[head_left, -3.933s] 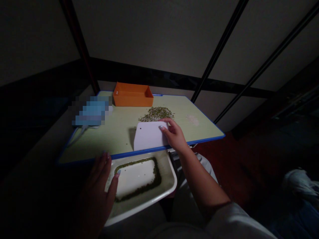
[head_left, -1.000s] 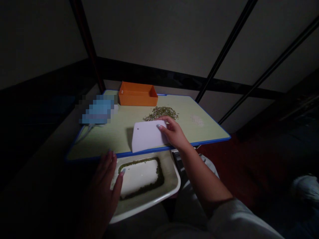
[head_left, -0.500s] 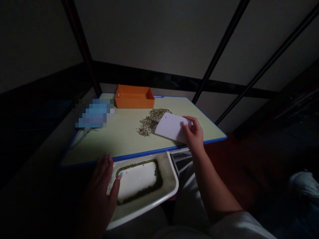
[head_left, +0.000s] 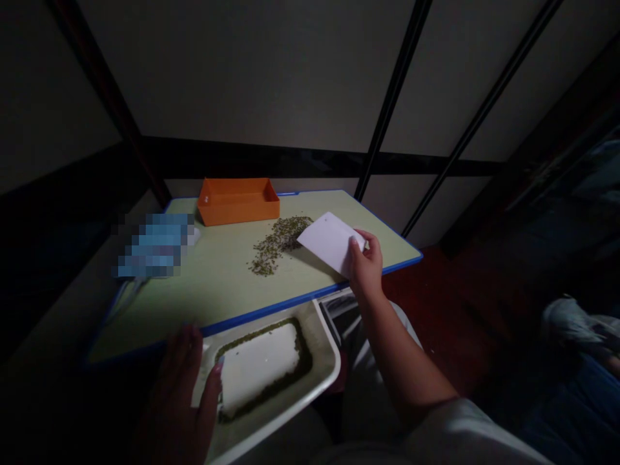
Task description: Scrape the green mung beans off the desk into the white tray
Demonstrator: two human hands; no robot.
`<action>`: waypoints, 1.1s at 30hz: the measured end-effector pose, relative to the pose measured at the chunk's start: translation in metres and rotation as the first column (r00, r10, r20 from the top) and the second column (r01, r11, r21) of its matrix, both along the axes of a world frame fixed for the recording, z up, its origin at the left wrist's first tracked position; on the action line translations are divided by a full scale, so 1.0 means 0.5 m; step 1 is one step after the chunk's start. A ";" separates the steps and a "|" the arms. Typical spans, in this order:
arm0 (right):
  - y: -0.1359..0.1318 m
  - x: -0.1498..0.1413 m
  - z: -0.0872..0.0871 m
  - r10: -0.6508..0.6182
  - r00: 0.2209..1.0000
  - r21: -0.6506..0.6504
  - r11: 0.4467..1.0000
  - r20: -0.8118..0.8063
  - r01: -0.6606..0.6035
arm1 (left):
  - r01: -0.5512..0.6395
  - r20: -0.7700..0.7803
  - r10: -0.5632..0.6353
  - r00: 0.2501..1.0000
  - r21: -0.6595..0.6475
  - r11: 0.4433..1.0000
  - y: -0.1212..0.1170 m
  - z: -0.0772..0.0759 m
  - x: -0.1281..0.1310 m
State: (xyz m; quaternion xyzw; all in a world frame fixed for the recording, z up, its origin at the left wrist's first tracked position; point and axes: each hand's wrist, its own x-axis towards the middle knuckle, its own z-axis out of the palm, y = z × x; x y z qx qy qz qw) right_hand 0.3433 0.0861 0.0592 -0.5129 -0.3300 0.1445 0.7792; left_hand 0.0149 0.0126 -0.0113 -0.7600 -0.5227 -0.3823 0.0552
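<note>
A thin white plastic scraper (head_left: 334, 242) with a small hole near one corner is pinched between the thumb and fingers of my right hand (head_left: 367, 265). Its left edge is beside a loose pile of small greenish dried bits (head_left: 283, 240) on the pale tabletop (head_left: 213, 278). At the lower left, in shadow, my left hand (head_left: 186, 381) rests over the left side of a white tray (head_left: 325, 368), fingers stretched and thumb apart over the inside. Fine green material (head_left: 304, 352) lines the edges of the tray's floor.
An orange open box (head_left: 239, 206) stands at the table's back. A blurred-out blue item (head_left: 157, 245) lies on the left. The tray sits below the table's blue front edge (head_left: 271, 310), above my lap. Panelled walls rise behind; part of another person (head_left: 571, 323) shows at right.
The view has shifted, so the table appears farther left. My right hand has tilted the scraper more steeply beside the pile. My left hand stays at the tray.
</note>
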 end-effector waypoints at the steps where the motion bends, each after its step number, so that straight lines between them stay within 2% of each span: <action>1: -0.004 0.003 0.001 0.002 1.000 -0.010 1.000 -0.011 -0.002 | 0.003 0.004 -0.003 1.000 -0.002 1.000 0.000 -0.001 0.000; 4: -0.033 -0.002 0.010 -0.019 0.997 -0.047 0.999 0.070 0.022 | -0.014 0.000 0.014 1.000 -0.021 1.000 0.002 -0.005 -0.003; 8: -0.089 -0.044 0.022 -0.054 0.940 -0.052 0.996 0.335 0.076 | -0.017 -0.007 0.016 1.000 -0.036 0.999 0.003 -0.010 -0.005; 11: -0.120 -0.084 0.023 0.016 0.880 -0.056 0.998 0.475 0.011 | 0.004 0.015 -0.003 1.000 -0.014 1.000 0.002 -0.006 -0.003; 14: -0.129 -0.109 0.020 0.100 0.818 -0.077 0.995 0.566 -0.069 | -0.001 0.012 0.001 1.000 -0.013 1.000 0.001 -0.002 -0.001; 17: -0.121 -0.115 0.018 0.146 0.809 -0.116 0.988 0.569 -0.097 | -0.001 0.004 0.001 1.000 -0.008 1.000 0.002 -0.001 -0.001; 26: -0.094 -0.118 0.006 0.162 0.816 -0.150 0.984 0.556 -0.094 | 0.016 -0.001 -0.016 1.000 0.008 1.000 0.001 0.001 0.003; 33: -0.096 -0.081 0.003 0.089 0.858 -0.123 0.992 0.506 -0.031 | -0.003 -0.013 0.003 1.000 0.017 1.000 0.000 0.001 0.002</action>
